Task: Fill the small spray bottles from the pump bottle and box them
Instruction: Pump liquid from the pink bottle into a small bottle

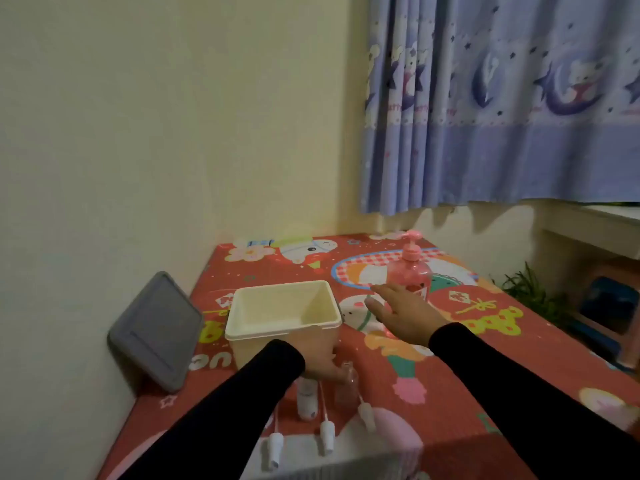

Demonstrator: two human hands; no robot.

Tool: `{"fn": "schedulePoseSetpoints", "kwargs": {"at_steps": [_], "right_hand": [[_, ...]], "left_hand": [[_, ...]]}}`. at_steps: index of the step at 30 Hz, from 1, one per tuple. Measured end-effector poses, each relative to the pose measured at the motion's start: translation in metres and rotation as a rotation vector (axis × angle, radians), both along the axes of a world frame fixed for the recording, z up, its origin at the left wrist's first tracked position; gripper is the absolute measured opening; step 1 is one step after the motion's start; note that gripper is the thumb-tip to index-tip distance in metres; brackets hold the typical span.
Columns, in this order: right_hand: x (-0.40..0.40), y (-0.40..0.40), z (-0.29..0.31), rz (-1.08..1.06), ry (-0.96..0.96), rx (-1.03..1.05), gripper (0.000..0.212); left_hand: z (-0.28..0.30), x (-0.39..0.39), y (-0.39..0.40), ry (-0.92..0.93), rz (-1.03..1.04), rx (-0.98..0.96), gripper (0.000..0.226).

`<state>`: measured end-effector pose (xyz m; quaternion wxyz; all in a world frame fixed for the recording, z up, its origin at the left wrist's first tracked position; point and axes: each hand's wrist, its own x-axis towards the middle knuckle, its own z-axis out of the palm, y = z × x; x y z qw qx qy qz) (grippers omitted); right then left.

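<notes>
Table cloth (450, 382): a red cartoon-print cover is carrying everything; the cream box serves as the landmark below.
Cream box (282, 315): it is standing open and empty near the middle of the cloth, its lid off.
Grey lid (157, 329): it is leaning tilted against the wall, just left of the box.
Pump bottle (410, 271): pink and upright, it is standing behind and to the right of the box, pump head on top.
Right hand (403, 315): it is hovering to the right of the box with fingers spread and straight, holding nothing, reaching toward the pump bottle without touching it, as far as the view shows.
Left hand (320, 363): it is lying in front of the box's near right corner, fingers pointing down at the small bottles; whether it is gripping one I cannot tell, since the sleeve and blur are hiding the fingertips.
Small spray bottles (346, 388): one clear bottle is standing open just in front of the box, under the left hand; a white one (307, 398) is beside it.
Spray caps (327, 434): three white caps with dip tubes are lying loose further in front of the box, near the table edge.
Risk: the open clear bottle is looking light and narrow, so a nudge from the left hand could be tipping it; pumping one-handed could be missing its small mouth and spilling on the cloth.
Writing: the pump bottle's label is too blurred to read; large letters on the cloth left of the box are only partly showing.
</notes>
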<state>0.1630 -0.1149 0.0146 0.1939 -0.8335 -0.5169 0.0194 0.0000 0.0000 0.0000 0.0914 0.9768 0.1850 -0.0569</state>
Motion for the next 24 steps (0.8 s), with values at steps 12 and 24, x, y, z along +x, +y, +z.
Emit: {"fn": "schedulePoseSetpoints", "kwargs": {"at_steps": [12, 24], "right_hand": [[0.011, -0.009, -0.013, -0.047, 0.019, -0.055, 0.061], [0.033, -0.007, 0.005, -0.025, -0.101, 0.272, 0.030]], "left_hand": [[-0.015, 0.017, -0.004, 0.105, 0.035, 0.033, 0.042], [0.027, 0.027, 0.019, -0.160, 0.071, -0.194, 0.026]]}}
